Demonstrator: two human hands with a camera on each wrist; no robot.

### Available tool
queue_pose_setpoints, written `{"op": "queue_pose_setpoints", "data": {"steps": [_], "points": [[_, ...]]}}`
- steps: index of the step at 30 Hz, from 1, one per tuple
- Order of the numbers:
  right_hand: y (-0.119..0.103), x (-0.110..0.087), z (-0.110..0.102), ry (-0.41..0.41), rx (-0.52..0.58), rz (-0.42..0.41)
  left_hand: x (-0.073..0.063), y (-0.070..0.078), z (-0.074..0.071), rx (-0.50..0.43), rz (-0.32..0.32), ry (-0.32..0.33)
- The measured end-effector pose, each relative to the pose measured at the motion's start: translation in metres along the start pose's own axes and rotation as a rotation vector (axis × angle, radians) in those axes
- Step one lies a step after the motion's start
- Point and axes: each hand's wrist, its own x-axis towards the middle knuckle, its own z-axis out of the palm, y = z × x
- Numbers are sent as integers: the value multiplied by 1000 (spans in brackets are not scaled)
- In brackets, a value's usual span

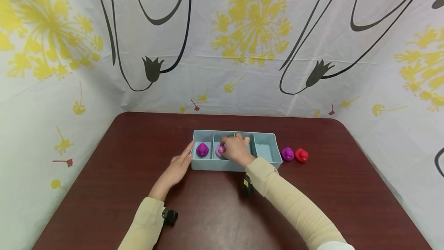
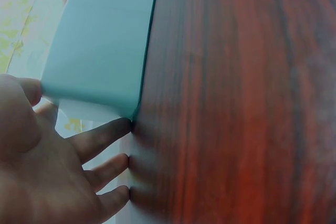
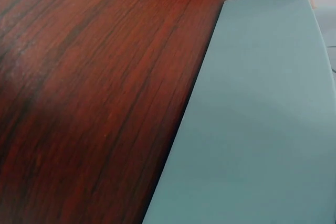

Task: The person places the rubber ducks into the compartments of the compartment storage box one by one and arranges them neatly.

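Note:
A pale blue box (image 1: 217, 165) with several compartments in a row sits on the table. A magenta toy duck (image 1: 202, 150) is in its leftmost compartment. At the second compartment my right hand (image 1: 237, 150) pinches a light purple toy duck (image 1: 219, 151), partly hidden by the fingers. My left hand (image 1: 177, 169) touches the box's left end with fairly straight fingers; in the left wrist view, its thumb is at the upper edge and a fingertip at the bottom corner. The right wrist view shows the box's side wall (image 3: 252, 103), without the right hand.
A purple toy duck (image 1: 287, 154) and a red toy duck (image 1: 301, 155) stand side by side on the table, just right of the box. The dark red-brown table (image 1: 156, 134) is bordered at the back and sides by a white patterned cloth (image 1: 208, 41).

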Motion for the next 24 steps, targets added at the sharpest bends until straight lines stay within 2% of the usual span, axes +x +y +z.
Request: {"op": "queue_pose_setpoints", "data": {"steps": [10,24], "points": [[0,-1,-4,-26,24,19,0,1,-1,-6,-12,-14],[4,-5,-9,7,121,-5,0,0,-2,-11,-12,-15]]}}
